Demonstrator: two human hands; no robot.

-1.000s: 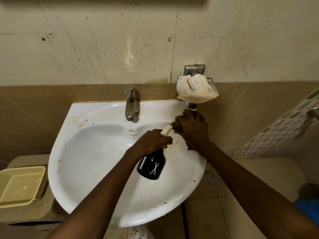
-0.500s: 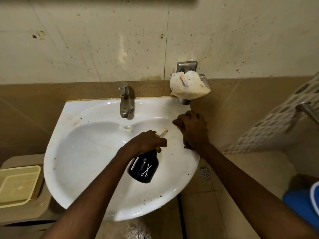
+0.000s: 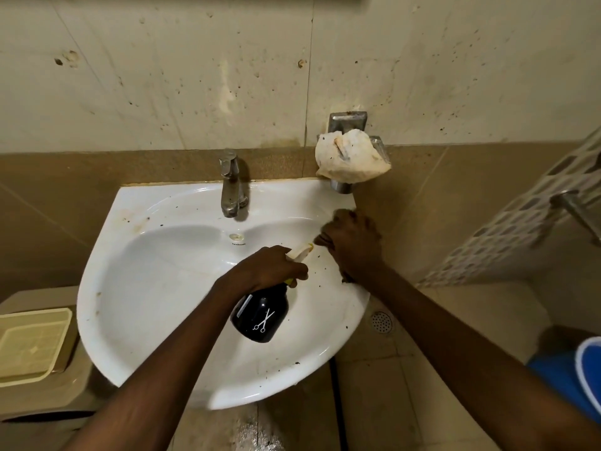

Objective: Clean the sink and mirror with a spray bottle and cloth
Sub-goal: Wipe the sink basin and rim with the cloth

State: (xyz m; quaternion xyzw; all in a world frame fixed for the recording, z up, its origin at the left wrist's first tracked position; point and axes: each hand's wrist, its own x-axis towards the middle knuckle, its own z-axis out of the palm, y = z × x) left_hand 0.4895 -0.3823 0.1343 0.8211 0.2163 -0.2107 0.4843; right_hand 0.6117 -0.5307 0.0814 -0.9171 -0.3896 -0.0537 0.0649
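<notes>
A white sink [image 3: 156,288] with dark specks hangs on the tiled wall. My left hand [image 3: 270,268] grips the neck of a black spray bottle [image 3: 260,317] with a cream nozzle and a white scissors logo, held over the basin. My right hand [image 3: 353,245] is curled on a dark cloth [image 3: 346,279] and presses it on the sink's right rim; only a dark edge of the cloth shows under the wrist. The mirror is out of sight.
A chrome tap [image 3: 231,187] stands at the back of the sink. A dirty white rag [image 3: 349,157] lies in a metal wall holder above the right corner. A cream tray [image 3: 29,343] sits lower left. A floor drain [image 3: 382,322] and a blue object [image 3: 579,372] are at right.
My right hand with the cloth has slid a little along the sink's right rim. The left hand has kept the bottle over the basin. The view has shifted slightly.
</notes>
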